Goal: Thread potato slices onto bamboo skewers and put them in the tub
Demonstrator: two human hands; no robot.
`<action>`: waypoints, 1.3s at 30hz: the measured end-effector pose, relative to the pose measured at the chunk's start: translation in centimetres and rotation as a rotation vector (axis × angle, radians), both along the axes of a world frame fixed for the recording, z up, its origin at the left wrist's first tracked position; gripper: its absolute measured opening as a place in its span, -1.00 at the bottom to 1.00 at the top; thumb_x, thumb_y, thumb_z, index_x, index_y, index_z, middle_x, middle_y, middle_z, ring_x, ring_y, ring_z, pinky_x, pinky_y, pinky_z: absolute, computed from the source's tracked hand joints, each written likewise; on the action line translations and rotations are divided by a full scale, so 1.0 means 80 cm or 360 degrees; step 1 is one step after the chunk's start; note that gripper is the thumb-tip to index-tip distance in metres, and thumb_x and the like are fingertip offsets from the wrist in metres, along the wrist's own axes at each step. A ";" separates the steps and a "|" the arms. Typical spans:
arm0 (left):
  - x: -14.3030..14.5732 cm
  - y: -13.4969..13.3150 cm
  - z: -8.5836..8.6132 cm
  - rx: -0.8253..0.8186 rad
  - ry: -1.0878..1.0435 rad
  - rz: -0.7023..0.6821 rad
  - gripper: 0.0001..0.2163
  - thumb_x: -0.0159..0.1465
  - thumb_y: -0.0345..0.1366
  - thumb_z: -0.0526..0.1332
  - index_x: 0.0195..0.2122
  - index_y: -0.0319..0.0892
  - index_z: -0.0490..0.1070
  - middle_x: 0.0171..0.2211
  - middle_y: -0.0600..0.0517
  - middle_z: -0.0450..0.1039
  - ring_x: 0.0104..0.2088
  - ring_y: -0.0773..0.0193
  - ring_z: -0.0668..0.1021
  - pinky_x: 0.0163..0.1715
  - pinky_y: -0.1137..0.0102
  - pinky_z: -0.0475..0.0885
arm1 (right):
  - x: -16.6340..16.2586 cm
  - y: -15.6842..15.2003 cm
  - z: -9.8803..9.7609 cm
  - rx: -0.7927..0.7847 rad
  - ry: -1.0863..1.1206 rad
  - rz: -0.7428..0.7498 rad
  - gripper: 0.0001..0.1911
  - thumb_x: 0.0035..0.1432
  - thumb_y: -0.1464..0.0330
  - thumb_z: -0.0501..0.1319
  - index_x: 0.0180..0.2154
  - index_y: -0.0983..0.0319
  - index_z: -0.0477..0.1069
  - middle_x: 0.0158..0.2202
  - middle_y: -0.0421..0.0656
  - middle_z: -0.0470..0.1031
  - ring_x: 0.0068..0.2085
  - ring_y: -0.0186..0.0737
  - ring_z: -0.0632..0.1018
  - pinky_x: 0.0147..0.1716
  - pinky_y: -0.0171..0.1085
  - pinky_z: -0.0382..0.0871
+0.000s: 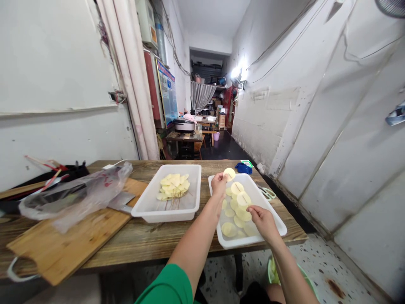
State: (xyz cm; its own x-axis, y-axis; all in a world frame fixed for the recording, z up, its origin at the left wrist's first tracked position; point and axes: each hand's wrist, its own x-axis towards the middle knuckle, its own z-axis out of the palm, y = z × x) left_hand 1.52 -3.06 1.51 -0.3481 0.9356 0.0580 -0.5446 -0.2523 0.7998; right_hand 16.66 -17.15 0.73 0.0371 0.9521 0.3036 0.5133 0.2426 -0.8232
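Note:
Above the right-hand white tub (218, 234), my left hand (219, 184) pinches a thin, round, pale yellow potato slice (230, 172) by its edge. Two more slices, a middle one (236, 188) and a lower one (243, 199), line up below it with bits of a thin wooden skewer showing across them. My right hand (262, 220) is closed at the lower end of this row, fingertips together on what looks like the skewer's end. Loose potato slices (229, 229) lie in the tub underneath. The left-hand tub (146, 207) holds a pile of skewered slices (174, 185), sticks pointing toward me.
A wooden cutting board (72, 240) lies at the left, with a clear plastic bag (85, 198) and a knife (122, 202) on it. Scissors with pale green handles (268, 193) and a blue cloth (243, 168) flank the right tub. A green bucket (308, 280) stands below.

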 end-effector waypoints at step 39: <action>0.029 -0.053 0.020 -0.0475 -0.0379 -0.1604 -0.76 0.25 -0.21 0.16 -0.24 -0.32 0.41 -0.38 -0.12 0.52 -0.36 0.21 0.57 -0.26 0.31 0.46 | -0.011 -0.002 0.000 0.0203 -0.0171 -0.0365 -0.58 0.17 0.16 0.00 -0.36 0.30 0.51 -0.56 -0.11 0.50 -0.51 -0.20 0.46 -0.49 -0.33 0.23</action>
